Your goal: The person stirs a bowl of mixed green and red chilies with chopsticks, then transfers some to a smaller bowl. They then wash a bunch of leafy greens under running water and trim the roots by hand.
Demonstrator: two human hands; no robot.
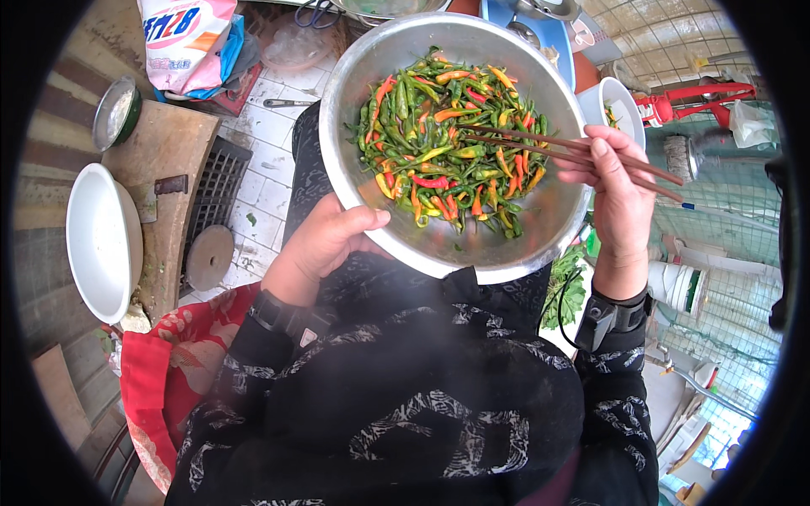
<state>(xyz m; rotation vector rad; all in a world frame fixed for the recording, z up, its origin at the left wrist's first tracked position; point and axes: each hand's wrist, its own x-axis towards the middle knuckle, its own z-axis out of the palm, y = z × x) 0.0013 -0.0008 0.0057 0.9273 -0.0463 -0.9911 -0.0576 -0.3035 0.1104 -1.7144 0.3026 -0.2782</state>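
Note:
A large metal basin (354,82) rests over my lap, holding a heap of green, red and orange chili peppers (436,145). My left hand (335,234) grips the basin's near left rim, thumb on top and fingers underneath. In my right hand (610,171), above the basin's right rim, is a pair of brown chopsticks (645,174). Their tips reach in among the peppers near the middle of the heap; whether a pepper is pinched between them I cannot tell.
On the left, a white basin (95,246) and a cleaver (171,185) lie on a wooden board (152,139). A white container (623,101) with some peppers stands beyond my right hand. Leafy greens (565,284) show below the basin's right side. A blue tray (563,50) is at the top.

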